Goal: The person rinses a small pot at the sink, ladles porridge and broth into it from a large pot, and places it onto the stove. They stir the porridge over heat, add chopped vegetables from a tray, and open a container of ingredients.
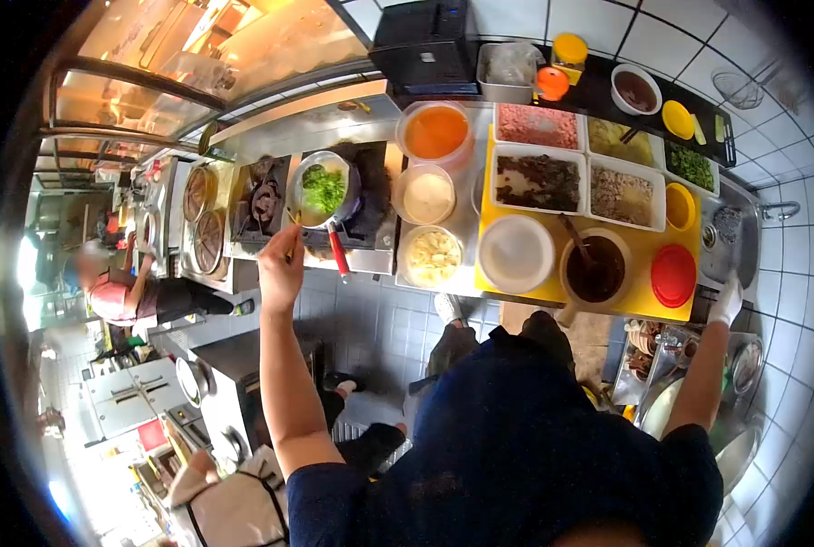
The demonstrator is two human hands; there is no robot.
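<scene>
My left hand [282, 262] is closed in a pinch just in front of the stove, around a thin yellowish stick [292, 216] that reaches toward the pan's rim. The pan [309, 219] sits on the right-hand burner, its red handle [338, 253] pointing toward me. Chopped green vegetables [324, 189] lie in it. Far to the right, my right hand [726, 303] wears a white glove and rests at the front edge of the metal sink [742, 264]. Its fingers look stretched out, and I see nothing held in them.
Tubs of orange liquid [436, 131], creamy paste [428, 195] and pale slices [433, 256] stand right of the stove. Trays of minced meat [536, 126] and dark greens [540, 180] sit behind a brown sauce pot [596, 267] and red lid [674, 275]. A co-worker [120, 296] stands at far left.
</scene>
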